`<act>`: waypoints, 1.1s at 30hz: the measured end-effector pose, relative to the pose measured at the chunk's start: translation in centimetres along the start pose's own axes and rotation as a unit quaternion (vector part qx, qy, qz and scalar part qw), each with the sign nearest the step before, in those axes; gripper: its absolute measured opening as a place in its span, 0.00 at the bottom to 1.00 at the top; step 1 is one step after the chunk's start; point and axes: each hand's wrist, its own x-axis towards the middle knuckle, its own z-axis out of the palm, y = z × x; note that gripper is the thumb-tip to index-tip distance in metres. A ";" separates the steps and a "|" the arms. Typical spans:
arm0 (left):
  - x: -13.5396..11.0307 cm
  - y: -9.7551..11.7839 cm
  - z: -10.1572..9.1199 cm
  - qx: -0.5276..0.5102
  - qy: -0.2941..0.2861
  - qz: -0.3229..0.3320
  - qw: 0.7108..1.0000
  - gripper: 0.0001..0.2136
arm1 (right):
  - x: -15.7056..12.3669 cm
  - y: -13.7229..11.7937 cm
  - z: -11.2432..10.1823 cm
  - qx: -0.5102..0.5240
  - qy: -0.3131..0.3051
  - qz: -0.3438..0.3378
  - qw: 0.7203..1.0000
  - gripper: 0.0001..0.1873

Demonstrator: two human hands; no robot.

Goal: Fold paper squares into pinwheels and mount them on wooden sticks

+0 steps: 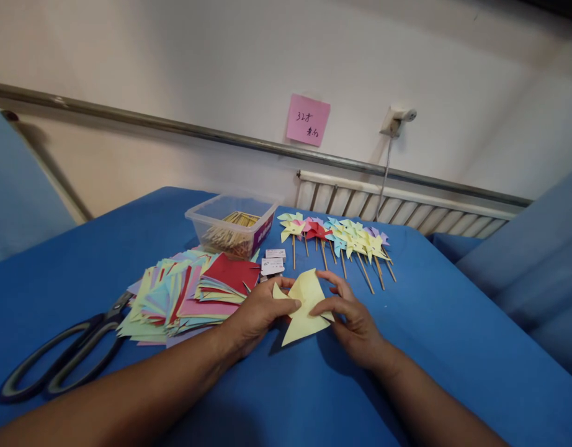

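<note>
A yellow paper piece (304, 308), partly folded with points turned toward its middle, lies on the blue table (435, 347). My left hand (257, 312) pinches its left flap with thumb and fingers. My right hand (351, 313) holds its right side, fingertips pressing a flap near the centre. Both hands rest on the table with the paper between them.
A fanned pile of coloured paper squares (188, 295) lies left of my hands, with black scissors (65, 360) further left. A clear plastic box of wooden sticks (232, 226) stands behind. A row of finished paper pinwheels on sticks (337, 239) lies at the back. Small white boxes (273, 262) sit nearby.
</note>
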 end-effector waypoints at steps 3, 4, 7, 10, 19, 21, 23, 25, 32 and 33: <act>0.1 -0.3 -0.2 0.012 -0.007 0.005 1.000 0.16 | 0.0 0.1 0.0 0.032 0.008 0.026 0.999 0.11; 0.1 -0.4 -0.2 0.016 -0.007 0.005 1.000 0.16 | -0.1 0.1 0.0 0.043 0.005 0.032 0.999 0.11; 0.1 -0.7 -0.2 0.033 -0.005 0.004 0.999 0.18 | -0.2 0.1 0.3 0.082 -0.010 0.046 0.996 0.09; 0.0 -0.6 0.0 0.066 0.000 0.013 0.998 0.17 | -0.3 0.3 0.6 0.119 -0.011 0.058 0.991 0.08; -0.4 -0.3 0.3 0.079 -0.005 0.010 0.997 0.16 | 0.2 0.5 0.7 0.225 -0.012 0.107 0.968 0.04; -0.4 -0.3 0.3 0.094 -0.003 0.017 0.995 0.15 | 0.3 0.4 0.8 0.228 -0.026 0.111 0.967 0.06; -0.3 -0.4 0.3 0.122 0.002 0.031 0.992 0.15 | 0.3 0.3 0.9 0.222 -0.029 0.107 0.969 0.06; -0.3 -0.5 0.3 0.154 0.003 0.045 0.987 0.15 | 0.2 0.3 1.1 0.214 -0.015 0.104 0.971 0.05; -0.3 -0.6 0.7 0.208 0.018 0.073 0.975 0.17 | -0.2 0.9 1.7 0.233 0.046 0.141 0.961 0.07; -0.3 -0.6 0.7 0.214 0.022 0.077 0.974 0.17 | -0.2 0.9 1.7 0.233 0.048 0.149 0.960 0.08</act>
